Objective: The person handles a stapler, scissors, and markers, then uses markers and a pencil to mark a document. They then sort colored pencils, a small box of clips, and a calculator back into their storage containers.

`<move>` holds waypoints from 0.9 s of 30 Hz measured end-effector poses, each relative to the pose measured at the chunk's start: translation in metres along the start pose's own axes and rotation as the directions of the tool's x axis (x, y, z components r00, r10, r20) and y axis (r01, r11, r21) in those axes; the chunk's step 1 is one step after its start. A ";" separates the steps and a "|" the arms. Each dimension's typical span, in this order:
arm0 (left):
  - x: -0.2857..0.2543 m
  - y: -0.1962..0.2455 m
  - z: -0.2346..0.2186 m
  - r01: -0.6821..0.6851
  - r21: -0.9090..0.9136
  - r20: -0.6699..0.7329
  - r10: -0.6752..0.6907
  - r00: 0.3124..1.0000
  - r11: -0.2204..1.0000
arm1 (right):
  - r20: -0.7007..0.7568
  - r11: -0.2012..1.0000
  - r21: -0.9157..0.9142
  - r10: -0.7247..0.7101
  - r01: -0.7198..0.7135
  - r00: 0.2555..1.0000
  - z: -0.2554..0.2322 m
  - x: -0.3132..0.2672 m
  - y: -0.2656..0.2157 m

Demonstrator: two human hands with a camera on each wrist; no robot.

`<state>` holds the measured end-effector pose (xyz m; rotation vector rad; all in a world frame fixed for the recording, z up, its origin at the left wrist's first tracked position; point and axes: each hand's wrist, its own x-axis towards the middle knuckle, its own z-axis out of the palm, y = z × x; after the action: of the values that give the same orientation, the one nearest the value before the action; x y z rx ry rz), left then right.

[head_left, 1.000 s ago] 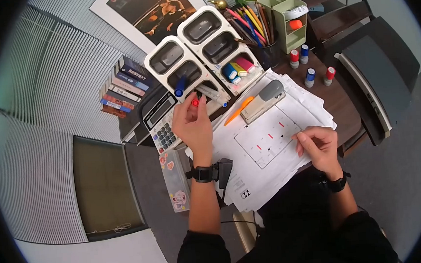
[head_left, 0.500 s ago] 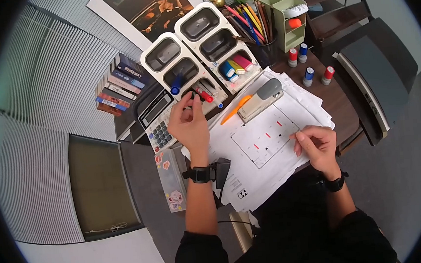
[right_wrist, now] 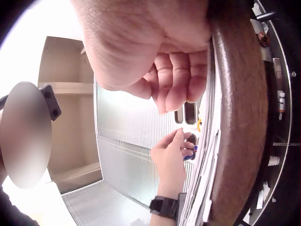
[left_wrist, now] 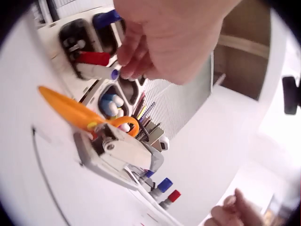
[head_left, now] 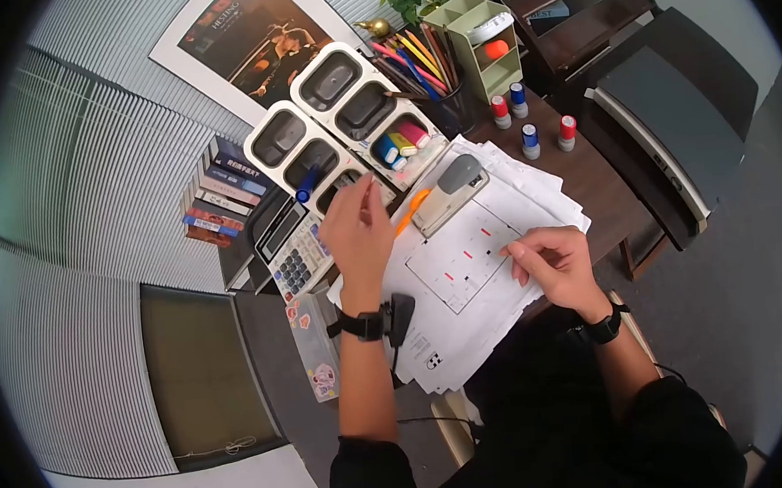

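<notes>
My left hand [head_left: 358,233] is above the near end of the white organizer [head_left: 307,126], with loosely bent fingers and nothing visible between them. Beside its fingertips in the left wrist view, a red marker [left_wrist: 94,58] and a whitish pen with a blue end [left_wrist: 96,71] lie in a compartment. A blue marker [head_left: 309,186] leans in the neighbouring compartment. My right hand [head_left: 556,264] hovers at the right edge of the printed sheets [head_left: 415,324], fingers loosely curled and empty. Orange scissors [head_left: 413,212] lie next to the grey and beige stapler [head_left: 447,199].
A calculator [head_left: 293,264] and a stickered box [head_left: 313,354] stand left of the sheets. Behind are a pencil cup [head_left: 454,113] and a green holder [head_left: 486,79]. Several red-capped and blue-capped bottles [head_left: 531,139] stand at the right. Highlighters [head_left: 402,143] fill one organizer compartment.
A second ago my left hand pinched the red marker; it was let go into the organizer's compartment, and the fingers have drawn back a little. My right hand stays loosely curled. The head view has shifted.
</notes>
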<state>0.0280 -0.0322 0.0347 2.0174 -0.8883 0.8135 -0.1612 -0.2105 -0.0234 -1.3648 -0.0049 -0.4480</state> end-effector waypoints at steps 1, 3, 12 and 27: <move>0.006 0.000 0.004 0.001 0.008 -0.002 -0.001 1.000 1.000 | 0.007 1.000 0.005 0.000 0.000 1.000 0.000 0.000 0.002; 0.020 -0.002 0.014 -0.067 0.166 0.189 0.035 0.981 0.984 | 0.019 0.999 0.025 -0.022 0.021 1.000 -0.001 0.000 0.005; 0.055 0.021 0.040 -0.021 0.571 0.380 -0.241 0.893 0.821 | 0.010 1.000 0.027 -0.010 0.010 1.000 -0.002 0.000 0.003; 0.028 0.022 0.004 -0.143 0.348 0.134 0.102 0.986 0.927 | -0.005 1.000 -0.001 0.022 -0.022 1.000 0.000 -0.001 0.004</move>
<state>0.0270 -0.0545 0.0633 2.3618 -0.9962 0.9953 -0.1605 -0.2093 -0.0270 -1.3637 0.0141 -0.4331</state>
